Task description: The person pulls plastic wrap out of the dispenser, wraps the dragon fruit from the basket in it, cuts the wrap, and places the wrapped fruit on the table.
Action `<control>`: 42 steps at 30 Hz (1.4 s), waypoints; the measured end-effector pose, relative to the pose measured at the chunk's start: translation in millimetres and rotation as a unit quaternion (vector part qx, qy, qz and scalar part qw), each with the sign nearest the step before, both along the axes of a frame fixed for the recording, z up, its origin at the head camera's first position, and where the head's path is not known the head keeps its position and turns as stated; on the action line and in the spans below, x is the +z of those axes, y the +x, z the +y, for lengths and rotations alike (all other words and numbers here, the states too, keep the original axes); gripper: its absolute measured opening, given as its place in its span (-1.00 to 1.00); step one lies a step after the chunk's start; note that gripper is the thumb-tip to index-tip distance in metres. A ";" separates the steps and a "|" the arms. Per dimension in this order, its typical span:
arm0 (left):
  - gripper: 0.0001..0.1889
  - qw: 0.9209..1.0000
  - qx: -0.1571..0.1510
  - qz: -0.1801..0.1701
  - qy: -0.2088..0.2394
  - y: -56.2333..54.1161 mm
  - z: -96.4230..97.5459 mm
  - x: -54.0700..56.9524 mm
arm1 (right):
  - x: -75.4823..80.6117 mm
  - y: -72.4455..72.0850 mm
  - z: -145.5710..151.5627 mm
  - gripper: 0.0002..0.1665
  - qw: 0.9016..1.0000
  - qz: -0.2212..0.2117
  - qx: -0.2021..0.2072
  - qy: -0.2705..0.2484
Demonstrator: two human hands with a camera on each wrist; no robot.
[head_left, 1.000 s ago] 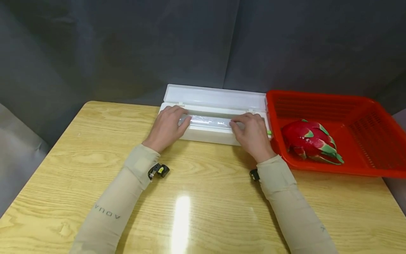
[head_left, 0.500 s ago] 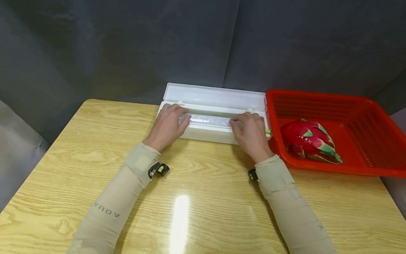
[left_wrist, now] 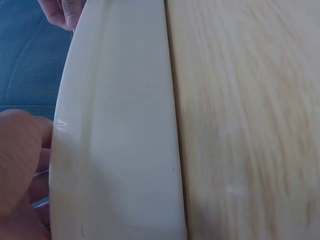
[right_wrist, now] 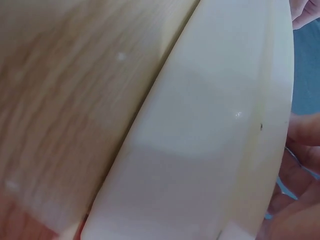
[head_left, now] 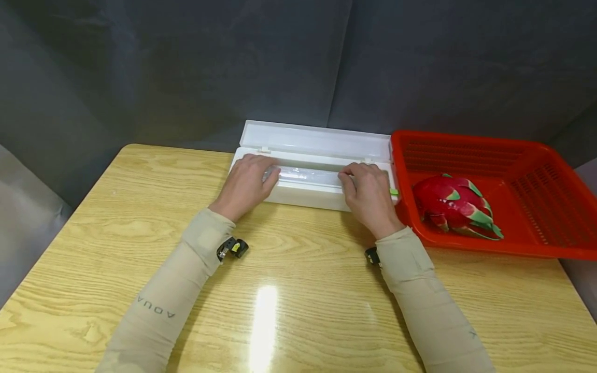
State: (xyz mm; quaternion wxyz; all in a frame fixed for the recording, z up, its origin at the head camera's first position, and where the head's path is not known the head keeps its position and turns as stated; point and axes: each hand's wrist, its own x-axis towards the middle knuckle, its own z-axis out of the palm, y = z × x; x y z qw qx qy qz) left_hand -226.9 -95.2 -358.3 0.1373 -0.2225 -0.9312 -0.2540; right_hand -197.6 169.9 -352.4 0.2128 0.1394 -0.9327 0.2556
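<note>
A long white dispenser box lies at the back of the table, its lid swung open toward the dark backdrop. Inside it shows a roll of clear plastic wrap. My left hand is at the roll's left end, thumb and fingers curled about the wrap. At the right end my right hand pinches the wrap between thumb and forefinger. In the left wrist view the box's front wall hides the left fingertips. The right fingers curl behind the same wall in the right wrist view.
A red plastic basket stands against the box's right end. In it lies a red dragon fruit with green tips. A small green tab sticks out at the box's right end. Wood-grain table extends in front.
Both hands stay nearly in place at the roll's ends. Glints on the plastic wrap have shifted, and its surface between the hands looks smoother.
</note>
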 end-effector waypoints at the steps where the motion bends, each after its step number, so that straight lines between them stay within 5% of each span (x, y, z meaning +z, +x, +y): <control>1: -0.66 1.000 -0.002 -0.001 0.000 0.0 0.1 0.2 | 0.3 0.3 0.0 -0.78 1.000 0.000 0.000 -0.001; 11: -0.67 1.000 -0.015 -0.012 0.004 -0.7 2.4 1.3 | 1.7 3.5 1.0 -0.79 1.000 0.005 0.000 -0.002; 25: -0.61 0.996 -0.059 -0.017 -0.065 0.5 0.3 2.4 | 3.4 6.2 1.6 -0.80 1.000 0.018 0.003 0.002; 42: -0.75 0.999 -0.041 0.000 -0.020 2.2 4.1 2.5 | 5.3 9.7 1.5 -0.82 0.999 0.042 0.011 -0.004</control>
